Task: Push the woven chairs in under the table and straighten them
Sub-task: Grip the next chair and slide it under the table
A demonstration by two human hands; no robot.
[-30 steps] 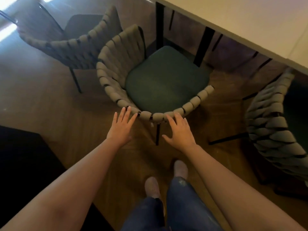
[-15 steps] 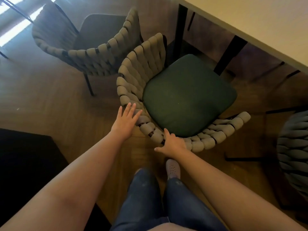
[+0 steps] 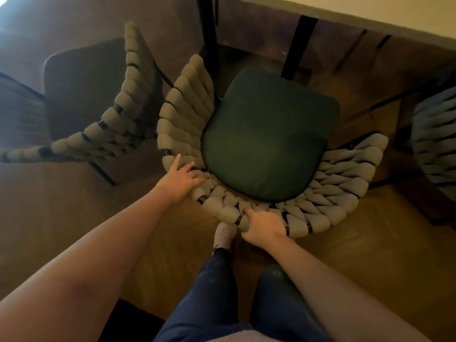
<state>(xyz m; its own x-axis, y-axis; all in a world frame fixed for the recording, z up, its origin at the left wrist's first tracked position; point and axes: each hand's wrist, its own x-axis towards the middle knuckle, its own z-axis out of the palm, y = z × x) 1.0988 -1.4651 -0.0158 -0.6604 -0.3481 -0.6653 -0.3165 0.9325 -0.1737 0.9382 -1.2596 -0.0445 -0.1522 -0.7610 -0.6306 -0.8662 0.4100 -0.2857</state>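
Gripping chair (image 3: pixel 269 134) back: right hand (image 3: pixel 265 227) curled round rim, left hand (image 3: pixel 181 180) flat on weave. Next, likely: swing square, push under table (image 3: pixel 394 8).

The left hand (image 3: pixel 181 180) is pressing spread fingers on the back of the woven chair (image 3: pixel 266 134). The right hand (image 3: pixel 265 227) is gripping it alongside.

We have a single wide-angle view, worn on the head and aimed forward and steeply down. It hangs close above the middle chair (image 3: pixel 266 134), taking in the floor (image 3: pixel 370 243) below and the tabletop (image 3: pixel 370 11) edge at top right.
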